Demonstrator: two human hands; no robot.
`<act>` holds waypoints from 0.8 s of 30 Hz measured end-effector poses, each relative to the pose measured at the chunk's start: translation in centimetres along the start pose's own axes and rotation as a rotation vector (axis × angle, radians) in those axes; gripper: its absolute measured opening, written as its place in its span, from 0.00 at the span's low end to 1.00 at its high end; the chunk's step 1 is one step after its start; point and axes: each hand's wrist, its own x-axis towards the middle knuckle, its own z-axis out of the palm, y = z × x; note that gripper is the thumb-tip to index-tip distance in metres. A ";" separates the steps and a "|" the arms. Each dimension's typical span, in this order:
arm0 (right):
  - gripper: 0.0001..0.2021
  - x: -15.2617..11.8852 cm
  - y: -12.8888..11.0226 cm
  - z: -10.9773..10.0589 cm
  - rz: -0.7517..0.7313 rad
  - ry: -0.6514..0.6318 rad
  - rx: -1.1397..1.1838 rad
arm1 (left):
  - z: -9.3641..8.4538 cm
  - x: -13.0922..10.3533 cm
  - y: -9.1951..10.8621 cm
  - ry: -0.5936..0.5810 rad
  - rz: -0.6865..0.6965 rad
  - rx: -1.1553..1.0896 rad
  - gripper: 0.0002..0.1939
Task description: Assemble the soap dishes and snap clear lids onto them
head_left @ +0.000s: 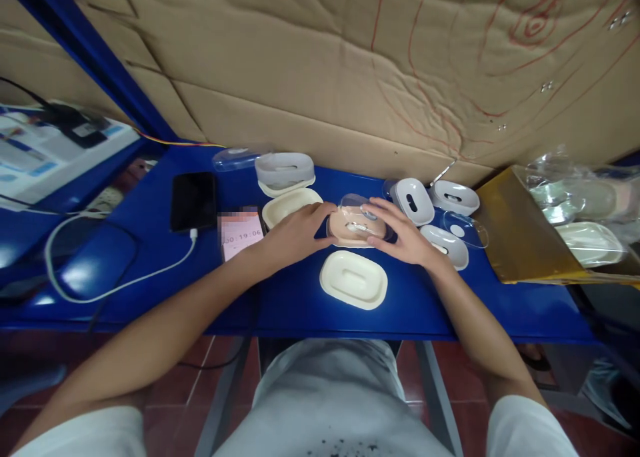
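Note:
A peach oval dish, which looks like a soap dish, sits in the middle of the blue table with a clear plastic lid over it. My left hand curves round its left side, thumb and fingertips at the lid's edge. From the other side, my right hand grips the lid, its fingers on top and the thumb at the front. Just in front lies a cream oval tray. Another cream tray is partly hidden behind my left hand.
White slotted oval dishes and a clear lid lie right; a greyish-white dish stands back left. A phone showing a timer and a black device with a cable lie left. A yellow-brown box holds wrapped pieces.

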 end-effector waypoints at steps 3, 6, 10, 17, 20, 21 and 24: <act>0.33 0.1 0.9 1.2 -0.035 0.007 -0.009 | 0.3 0.1 -0.1 -0.018 -0.065 -0.037 0.26; 0.31 0.2 1.2 1.9 -0.048 -0.032 -0.074 | 0.5 0.0 -0.4 -0.011 -0.091 -0.074 0.33; 0.29 0.2 0.5 2.6 -0.064 -0.043 -0.159 | 1.0 -0.3 -0.9 -0.036 -0.047 -0.142 0.41; 0.31 0.4 -0.4 3.3 -0.024 -0.073 -0.189 | 1.3 -0.5 -0.9 0.044 0.081 0.000 0.36; 0.30 0.3 -0.1 2.5 0.004 -0.046 -0.105 | 1.1 -0.4 -0.6 0.053 0.096 0.067 0.33; 0.30 0.2 0.2 2.1 0.034 -0.010 -0.098 | 1.0 -0.4 -0.5 0.047 0.098 0.083 0.32; 0.30 -0.6 1.5 0.6 0.196 0.163 -0.314 | 0.9 -0.4 -0.2 0.045 0.102 0.115 0.32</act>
